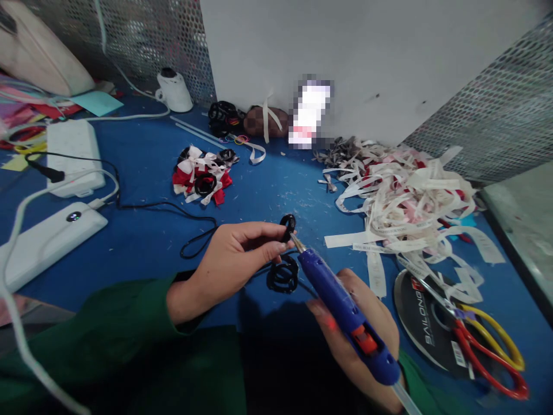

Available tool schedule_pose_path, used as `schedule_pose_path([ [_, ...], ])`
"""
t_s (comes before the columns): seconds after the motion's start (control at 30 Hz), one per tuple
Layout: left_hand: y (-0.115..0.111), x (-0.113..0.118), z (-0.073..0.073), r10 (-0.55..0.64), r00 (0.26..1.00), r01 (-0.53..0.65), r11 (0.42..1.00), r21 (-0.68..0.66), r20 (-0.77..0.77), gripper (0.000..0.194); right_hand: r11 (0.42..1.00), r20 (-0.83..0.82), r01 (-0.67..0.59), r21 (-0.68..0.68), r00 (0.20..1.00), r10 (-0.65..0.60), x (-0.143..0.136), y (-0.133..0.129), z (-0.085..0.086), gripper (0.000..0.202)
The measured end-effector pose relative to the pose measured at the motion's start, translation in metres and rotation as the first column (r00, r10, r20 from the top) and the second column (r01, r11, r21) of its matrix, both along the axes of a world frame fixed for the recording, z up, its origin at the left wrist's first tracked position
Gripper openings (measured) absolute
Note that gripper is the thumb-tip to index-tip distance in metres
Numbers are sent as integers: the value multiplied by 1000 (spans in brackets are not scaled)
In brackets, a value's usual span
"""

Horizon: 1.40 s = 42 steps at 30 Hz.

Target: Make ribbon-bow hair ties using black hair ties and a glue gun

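Between the thumb and fingers of my left hand [233, 262] is a small black hair tie [287, 223], pinched upright above the table. My right hand [367, 328] is wrapped round a blue hot glue gun [334, 294] with an orange switch and a clear glue stick coming out of its back end. The metal nozzle [297, 242] meets the hair tie or sits very close to it; whether they touch I cannot tell. Just below my left fingertips lie several more black hair ties [283, 274] on the blue table [268, 190].
A pile of white printed ribbons [415, 196] lies at right, with red and yellow scissors [488, 346] on a black disc [432, 323]. Red, white and black bows [203, 173] sit beyond my left hand. Power strips [73, 153] and cables run along the left; a lit phone [310, 115] leans at the back.
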<state>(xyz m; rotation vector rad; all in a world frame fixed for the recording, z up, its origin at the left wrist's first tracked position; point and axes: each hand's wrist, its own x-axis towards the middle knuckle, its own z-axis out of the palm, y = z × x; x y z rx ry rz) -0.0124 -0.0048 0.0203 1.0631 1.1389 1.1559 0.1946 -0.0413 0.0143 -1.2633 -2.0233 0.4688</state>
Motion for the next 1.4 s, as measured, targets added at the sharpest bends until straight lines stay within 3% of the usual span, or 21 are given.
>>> schedule_pose_path([
  [0.93, 1, 1, 5, 37, 999, -36, 999, -16, 7, 16, 999, 15, -33, 13, 999, 33, 4, 0, -1, 25],
  [1.2, 1, 1, 5, 46, 999, -47, 999, -20, -29, 18, 999, -54, -11, -32, 998, 9, 1, -1, -2, 23],
  [1.4, 1, -1, 6, 1, 998, 0, 1000, 15, -58, 11, 989, -153, -53, -137, 988, 32, 5, -1, -4, 20],
])
